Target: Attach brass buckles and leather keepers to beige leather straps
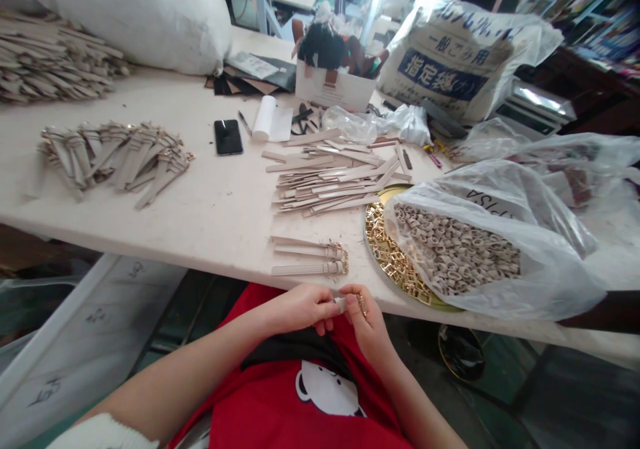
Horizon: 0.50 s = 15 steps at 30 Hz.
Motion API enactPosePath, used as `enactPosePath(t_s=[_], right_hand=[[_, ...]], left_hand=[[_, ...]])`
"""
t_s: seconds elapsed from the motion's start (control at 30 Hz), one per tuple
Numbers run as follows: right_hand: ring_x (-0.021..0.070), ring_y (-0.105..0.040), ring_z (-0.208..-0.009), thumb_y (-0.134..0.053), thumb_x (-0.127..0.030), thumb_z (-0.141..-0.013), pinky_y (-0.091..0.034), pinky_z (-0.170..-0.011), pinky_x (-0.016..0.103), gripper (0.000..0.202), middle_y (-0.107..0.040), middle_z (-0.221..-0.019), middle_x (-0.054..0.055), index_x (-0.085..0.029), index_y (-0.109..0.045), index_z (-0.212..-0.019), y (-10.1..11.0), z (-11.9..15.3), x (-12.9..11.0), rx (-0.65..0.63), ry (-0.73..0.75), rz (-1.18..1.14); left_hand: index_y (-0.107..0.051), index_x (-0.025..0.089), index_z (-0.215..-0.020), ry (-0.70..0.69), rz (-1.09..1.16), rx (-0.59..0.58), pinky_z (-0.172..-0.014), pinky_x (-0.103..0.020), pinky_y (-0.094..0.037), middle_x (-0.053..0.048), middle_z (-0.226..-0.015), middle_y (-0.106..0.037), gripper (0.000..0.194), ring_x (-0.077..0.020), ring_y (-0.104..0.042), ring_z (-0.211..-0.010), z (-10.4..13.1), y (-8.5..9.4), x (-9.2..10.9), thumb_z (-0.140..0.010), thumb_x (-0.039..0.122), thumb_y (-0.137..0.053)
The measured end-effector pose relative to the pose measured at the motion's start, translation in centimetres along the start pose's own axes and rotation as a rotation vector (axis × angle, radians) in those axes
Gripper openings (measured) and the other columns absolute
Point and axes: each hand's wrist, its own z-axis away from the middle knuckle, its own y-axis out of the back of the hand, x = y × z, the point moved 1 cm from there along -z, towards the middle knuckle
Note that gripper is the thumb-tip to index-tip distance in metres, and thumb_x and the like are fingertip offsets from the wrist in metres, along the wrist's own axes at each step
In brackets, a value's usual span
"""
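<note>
Close together at the table's front edge, my two hands meet over my lap. My left hand [311, 307] is closed, pinching a short pale strap [341, 303] that shows between the hands. Fingers curled, my right hand [369, 325] grips a gold buckle [362, 306] at the strap's end. Most of the strap is hidden by the fingers. Just beyond them lie several straps with buckles [310, 269] in a small row. To the right, a round tray [440, 304] holds many gold buckles [395, 259], partly under a plastic bag of beige loops [455, 252].
Loose beige straps [330, 179] are piled mid-table. Buckled straps [115, 155] lie in a heap at left, near a phone [228, 137]. Farther back stand a white box [333, 89], a large white sack [150, 15] and a printed bag [450, 55].
</note>
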Motion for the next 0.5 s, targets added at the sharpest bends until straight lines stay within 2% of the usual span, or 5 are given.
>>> enactPosePath(t_s=[0.17, 0.27, 0.33, 0.43, 0.5], right_hand=[[0.0151, -0.053, -0.064, -0.036, -0.04, -0.088, -0.04, -0.063, 0.028, 0.027, -0.056, -0.071, 0.0, -0.02, -0.05, -0.101, 0.4, 0.2, 0.3, -0.113, -0.004, -0.035], [0.0147, -0.049, -0.06, -0.036, -0.039, -0.088, -0.039, -0.06, 0.028, 0.03, -0.053, -0.068, -0.001, -0.021, -0.049, -0.108, 0.9, 0.0, 0.3, -0.03, 0.0, 0.015], [0.0161, -0.052, -0.067, -0.039, -0.037, -0.087, -0.04, -0.063, 0.029, 0.029, -0.056, -0.075, 0.001, -0.021, -0.051, -0.107, 1.1, -0.2, 0.0, 0.038, 0.045, 0.071], [0.0185, -0.054, -0.081, -0.039, -0.036, -0.086, -0.041, -0.071, 0.031, 0.025, -0.06, -0.091, 0.004, -0.022, -0.053, -0.102, 0.8, -1.1, -0.5, 0.042, 0.12, 0.087], [0.0174, -0.054, -0.074, -0.035, -0.036, -0.088, -0.042, -0.067, 0.03, 0.026, -0.06, -0.088, 0.004, -0.022, -0.053, -0.102, 0.6, -2.2, -0.7, 0.052, 0.124, 0.105]], left_hand=[[-0.057, 0.014, -0.071, -0.052, -0.091, -0.015, -0.054, -0.02, -0.041, -0.002, -0.064, -0.061, 0.036, -0.0101, -0.055, -0.053, 0.1, -0.1, 0.7, -0.085, 0.037, -0.034], [-0.057, 0.015, -0.072, -0.04, -0.206, -0.003, -0.048, -0.021, -0.036, 0.0, -0.062, -0.059, 0.036, -0.0104, -0.051, -0.049, 0.3, 0.3, 0.9, -0.085, 0.04, -0.034], [-0.057, 0.016, -0.071, -0.068, -0.315, 0.048, -0.049, -0.021, -0.035, 0.0, -0.061, -0.058, 0.033, -0.0114, -0.051, -0.052, 0.4, 0.5, 1.0, -0.085, 0.037, -0.035], [-0.057, 0.016, -0.071, -0.119, -0.453, 0.16, -0.055, -0.022, -0.036, -0.001, -0.067, -0.06, 0.028, -0.0135, -0.053, -0.061, 0.2, 0.8, 1.2, -0.084, 0.031, -0.038], [-0.058, 0.016, -0.074, -0.136, -0.532, 0.218, -0.058, -0.023, -0.037, -0.003, -0.071, -0.061, 0.028, -0.015, -0.055, -0.064, -0.4, 1.3, 1.3, -0.085, 0.03, -0.037]])
